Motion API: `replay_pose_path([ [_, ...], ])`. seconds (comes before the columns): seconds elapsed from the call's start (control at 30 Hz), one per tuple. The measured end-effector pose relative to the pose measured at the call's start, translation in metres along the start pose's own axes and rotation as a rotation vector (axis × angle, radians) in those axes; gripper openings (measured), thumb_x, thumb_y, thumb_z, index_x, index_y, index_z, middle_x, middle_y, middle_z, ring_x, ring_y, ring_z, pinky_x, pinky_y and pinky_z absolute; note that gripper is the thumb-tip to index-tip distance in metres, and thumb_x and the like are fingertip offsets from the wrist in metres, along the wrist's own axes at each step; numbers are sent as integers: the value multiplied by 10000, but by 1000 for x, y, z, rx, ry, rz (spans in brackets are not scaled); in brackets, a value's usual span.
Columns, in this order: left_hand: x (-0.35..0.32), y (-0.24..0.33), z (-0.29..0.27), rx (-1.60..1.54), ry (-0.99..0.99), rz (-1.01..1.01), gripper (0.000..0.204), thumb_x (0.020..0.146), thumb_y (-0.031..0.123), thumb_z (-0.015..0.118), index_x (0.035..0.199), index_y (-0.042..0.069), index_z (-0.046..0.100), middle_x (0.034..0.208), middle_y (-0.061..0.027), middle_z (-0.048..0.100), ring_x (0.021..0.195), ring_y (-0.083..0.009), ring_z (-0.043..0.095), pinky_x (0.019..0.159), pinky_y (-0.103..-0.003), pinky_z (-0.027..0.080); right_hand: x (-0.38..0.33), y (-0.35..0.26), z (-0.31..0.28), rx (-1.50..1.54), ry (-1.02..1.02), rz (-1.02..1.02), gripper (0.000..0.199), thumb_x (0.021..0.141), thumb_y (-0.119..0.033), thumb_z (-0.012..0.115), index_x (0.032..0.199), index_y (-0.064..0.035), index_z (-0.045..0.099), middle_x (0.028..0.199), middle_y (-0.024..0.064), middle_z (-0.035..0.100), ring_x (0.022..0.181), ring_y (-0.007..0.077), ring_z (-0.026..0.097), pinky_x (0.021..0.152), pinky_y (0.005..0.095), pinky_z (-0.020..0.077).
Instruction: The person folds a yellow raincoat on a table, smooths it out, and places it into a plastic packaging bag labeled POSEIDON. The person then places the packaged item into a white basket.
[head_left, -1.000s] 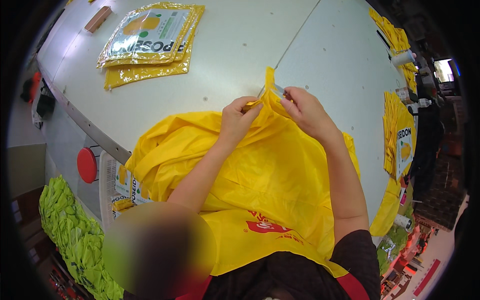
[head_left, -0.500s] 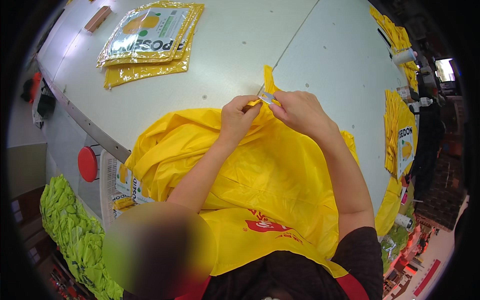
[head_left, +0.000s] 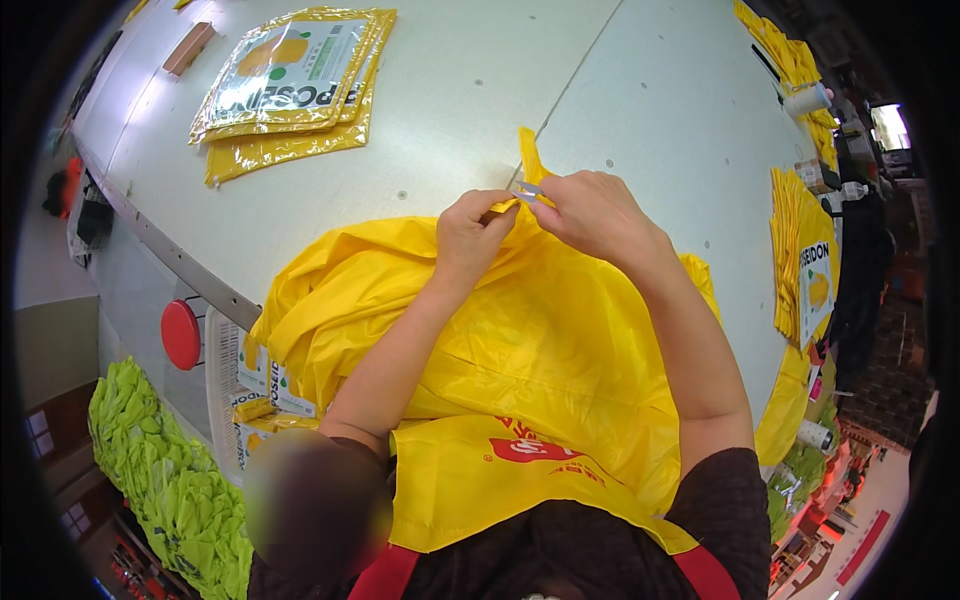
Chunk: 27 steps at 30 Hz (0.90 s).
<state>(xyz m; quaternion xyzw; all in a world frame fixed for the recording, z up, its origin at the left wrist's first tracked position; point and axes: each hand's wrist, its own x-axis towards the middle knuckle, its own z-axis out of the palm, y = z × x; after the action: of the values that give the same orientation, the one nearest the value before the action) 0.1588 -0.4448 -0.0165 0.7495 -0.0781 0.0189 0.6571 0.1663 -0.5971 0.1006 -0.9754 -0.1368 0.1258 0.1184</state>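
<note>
A crumpled yellow plastic garment (head_left: 520,340) lies over the near edge of the grey table (head_left: 480,90). My left hand (head_left: 474,236) pinches a fold of it at its far edge. Just to the right, my right hand (head_left: 598,212) holds small metal snips (head_left: 527,188) against a narrow yellow strip (head_left: 530,160) that sticks up from the garment. The two hands nearly touch. I wear a yellow apron with a red print (head_left: 520,470).
A stack of flat yellow packaged items (head_left: 290,85) lies at the table's far left, with a small brown block (head_left: 188,48) beyond it. More yellow packs (head_left: 805,260) line the right edge. A red round button (head_left: 181,335) and green bundles (head_left: 170,480) sit below left.
My hands have stayed together at the garment's far edge. The yellow strip has shifted slightly and the snips now show between my fingers.
</note>
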Motion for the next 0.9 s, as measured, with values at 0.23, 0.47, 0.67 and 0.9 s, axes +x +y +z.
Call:
replay_pose_path([
  [0.23,1,-2,0,-4,26,-46,141,792,31,671,932,14,668,793,-19,626,631,-52,526,559,-196,430,-4,3,-6,94,-18,81,219,834,-197,475,774,-14,577,699,164,607,651,323,580,594,400,455],
  [0.47,32,-23,-28,449,100,-24,345,777,163,708,1080,27,611,929,-83,622,830,-157,556,690,-266,453,-109,114,22,703,405,492,254,872,-258,533,949,-20,576,742,85,567,684,186,530,654,306,447],
  [0.67,78,21,16,719,64,539,436,788,212,692,1165,37,561,1125,-156,582,1063,-289,529,875,-322,433,-281,237,88,471,668,1064,359,749,-301,705,899,-9,561,787,65,574,712,144,517,656,286,447],
  [0.9,40,83,234,550,-834,188,525,798,443,642,1093,10,616,1081,-137,636,989,-273,602,846,-353,468,-325,231,144,853,619,1124,306,718,-237,730,861,-12,580,739,24,568,660,113,501,619,263,436],
])
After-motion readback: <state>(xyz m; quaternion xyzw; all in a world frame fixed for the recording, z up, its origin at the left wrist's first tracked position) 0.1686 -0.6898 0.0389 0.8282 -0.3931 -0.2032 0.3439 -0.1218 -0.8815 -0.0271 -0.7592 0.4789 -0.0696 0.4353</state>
